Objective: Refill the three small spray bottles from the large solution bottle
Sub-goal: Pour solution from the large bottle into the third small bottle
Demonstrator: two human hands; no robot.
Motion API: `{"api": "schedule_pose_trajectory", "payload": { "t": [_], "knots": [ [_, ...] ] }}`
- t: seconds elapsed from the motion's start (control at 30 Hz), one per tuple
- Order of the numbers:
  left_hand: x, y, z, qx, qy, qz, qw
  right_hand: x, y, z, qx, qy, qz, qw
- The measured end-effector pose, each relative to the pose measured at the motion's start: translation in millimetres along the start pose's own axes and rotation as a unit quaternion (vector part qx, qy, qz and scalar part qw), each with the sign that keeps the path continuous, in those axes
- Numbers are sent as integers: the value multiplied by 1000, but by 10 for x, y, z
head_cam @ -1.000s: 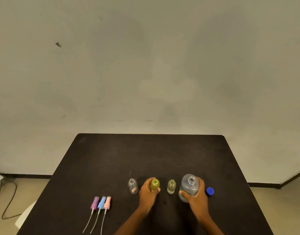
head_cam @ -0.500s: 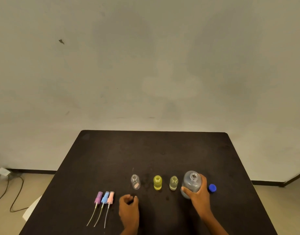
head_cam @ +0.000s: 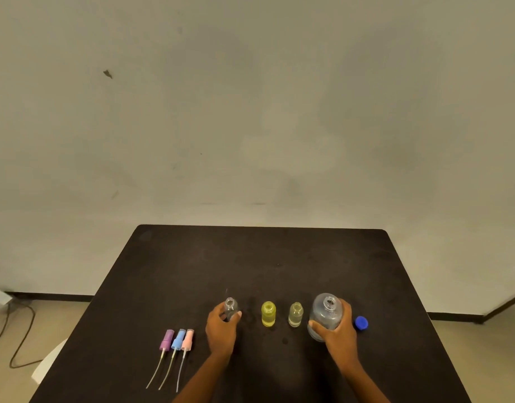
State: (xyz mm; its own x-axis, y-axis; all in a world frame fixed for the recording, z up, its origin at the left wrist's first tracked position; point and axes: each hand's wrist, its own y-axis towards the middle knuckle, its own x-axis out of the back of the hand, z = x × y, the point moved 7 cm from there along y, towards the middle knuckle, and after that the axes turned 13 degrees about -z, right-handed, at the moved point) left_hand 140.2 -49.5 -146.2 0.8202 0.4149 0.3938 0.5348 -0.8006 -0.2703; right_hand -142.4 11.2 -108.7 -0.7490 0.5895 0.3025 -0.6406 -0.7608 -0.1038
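In the head view, the left hand [head_cam: 220, 330], curled around the yellow bottle [head_cam: 268, 314] a second ago and then drawn back toward the tabletop's [head_cam: 250, 257] near edge, is now gripping the clear bottle [head_cam: 230, 304] at the left end of the row. The right hand [head_cam: 337, 334] is still clasping the upright, uncapped large bottle [head_cam: 326, 311], with the blue cap [head_cam: 361, 322] just beside it. The yellow bottle and the pale bottle [head_cam: 295, 314] are holding liquid. The clear one looks empty, so the last refill is probably beginning. The spray tops [head_cam: 177, 339] are lying toward the near-left corner.
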Motion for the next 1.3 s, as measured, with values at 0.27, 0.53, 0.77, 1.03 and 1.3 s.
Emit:
{"api": "schedule_pose_trajectory", "payload": {
  "t": [0.27, 0.53, 0.77, 1.03, 1.3],
  "knots": [
    [67, -50, -380, -30, -32, -11, 999, 3, 10, 12, 3, -15, 7, 1000],
    [55, -54, -1215, -117, -91, 1, 989, 37, 231, 134, -13, -24, 19, 999],
    [33, -150, -1957, -127, -175, 122, 969, 291, 541, 1073, 71, -37, 6, 997],
    [303, -610, -3091, -204, -206, 213, 933, 604, 476, 2729, 238, -24, -15, 971],
    [785, -1141, -3985, -291, -251, 255, 887, 823, 180, 3866, 380, -31, -67, 922]
  ]
}}
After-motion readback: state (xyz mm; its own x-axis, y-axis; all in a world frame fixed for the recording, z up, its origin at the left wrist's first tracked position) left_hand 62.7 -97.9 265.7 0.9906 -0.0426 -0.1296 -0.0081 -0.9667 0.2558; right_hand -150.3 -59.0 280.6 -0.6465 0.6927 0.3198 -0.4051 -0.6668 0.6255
